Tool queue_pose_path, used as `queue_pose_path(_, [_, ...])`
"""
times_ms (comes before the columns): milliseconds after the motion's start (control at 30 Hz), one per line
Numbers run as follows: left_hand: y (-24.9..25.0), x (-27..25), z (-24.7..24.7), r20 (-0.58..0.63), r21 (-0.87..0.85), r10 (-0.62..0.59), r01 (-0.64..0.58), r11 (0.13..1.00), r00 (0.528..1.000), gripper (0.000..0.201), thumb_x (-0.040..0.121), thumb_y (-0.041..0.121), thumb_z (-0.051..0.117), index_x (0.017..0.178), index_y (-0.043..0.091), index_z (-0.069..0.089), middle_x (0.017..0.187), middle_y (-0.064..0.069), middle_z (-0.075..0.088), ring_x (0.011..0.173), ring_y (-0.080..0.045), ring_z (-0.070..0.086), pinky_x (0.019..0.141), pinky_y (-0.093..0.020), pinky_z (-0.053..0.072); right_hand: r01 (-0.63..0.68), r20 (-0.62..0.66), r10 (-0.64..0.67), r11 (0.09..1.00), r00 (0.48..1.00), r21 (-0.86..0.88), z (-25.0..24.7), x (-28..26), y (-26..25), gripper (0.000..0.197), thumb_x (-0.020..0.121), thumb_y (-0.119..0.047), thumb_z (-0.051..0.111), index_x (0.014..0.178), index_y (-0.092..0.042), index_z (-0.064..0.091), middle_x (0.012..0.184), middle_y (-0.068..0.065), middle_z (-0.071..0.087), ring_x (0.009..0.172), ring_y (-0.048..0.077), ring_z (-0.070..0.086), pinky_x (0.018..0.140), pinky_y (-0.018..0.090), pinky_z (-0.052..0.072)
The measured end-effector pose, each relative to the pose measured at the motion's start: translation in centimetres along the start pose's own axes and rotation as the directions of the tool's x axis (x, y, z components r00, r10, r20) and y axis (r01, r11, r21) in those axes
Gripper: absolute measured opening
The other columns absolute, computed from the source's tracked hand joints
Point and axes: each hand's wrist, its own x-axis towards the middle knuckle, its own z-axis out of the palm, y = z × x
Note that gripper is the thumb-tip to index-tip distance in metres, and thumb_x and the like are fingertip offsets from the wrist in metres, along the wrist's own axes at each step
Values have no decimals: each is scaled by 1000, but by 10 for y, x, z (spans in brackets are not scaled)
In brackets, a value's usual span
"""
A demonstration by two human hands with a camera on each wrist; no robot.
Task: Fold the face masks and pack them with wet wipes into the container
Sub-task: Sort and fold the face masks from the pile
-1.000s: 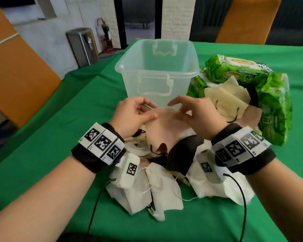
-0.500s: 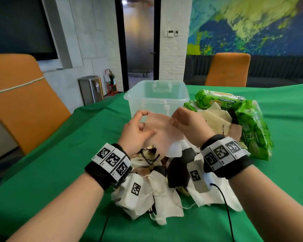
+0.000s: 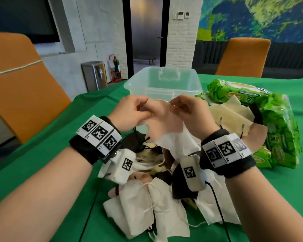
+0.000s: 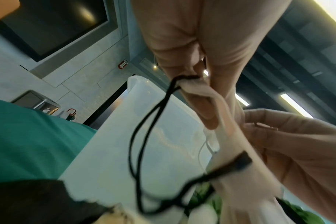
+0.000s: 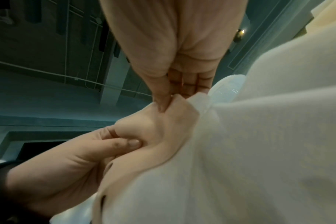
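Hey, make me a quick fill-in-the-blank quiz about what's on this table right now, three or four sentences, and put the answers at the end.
1. Both the left hand and the right hand pinch a ____-coloured face mask.
2. The ear loop hanging from that mask is ____.
3. The clear container behind the hands holds ____ masks so far.
4. The wet wipes come in ____ packs, to the right of the container.

Answers: beige; black; no; green
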Motion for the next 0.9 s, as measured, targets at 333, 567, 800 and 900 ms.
queue_pose_path(333, [22,24,24,83,-140,9,3,990,996,22,66,16,64,81,1,70,75,-14,71,67,-13,59,65,-29,46,10,29,-8,997,1000,-82,-42,35,2,17,78,-6,67,75,-21,60,65,-16,54,60,0,49,58,6,36])
queue_pose_path(567, [12,34,30,-81,-186,15,-30,982,997,63,67,54,59,86,-6,69,82,-28,67,67,-24,60,61,-35,45,47,144,-22,984,989,-173,-41,49,-5,7,81,-8,65,86,-11,68,55,-10,40,50,2,38,52,12,32])
queue_pose_path(800, [6,32,24,-120,-373,55,-96,923,991,19,91,11,58,102,21,69,81,18,72,82,0,66,71,-17,51,38,84,-29,993,996,-108,-28,57,-11,18,72,-5,73,88,-13,67,60,-9,53,48,-1,43,54,11,32])
queue_pose_path(900, [4,30,25,-129,-452,38,-93,887,991,18,86,7,63,102,14,71,92,6,74,93,-13,68,84,-31,54,20,21,-18,996,1000,-90,-22,48,-7,20,68,-5,75,75,-19,63,61,-10,55,51,-1,45,55,12,36])
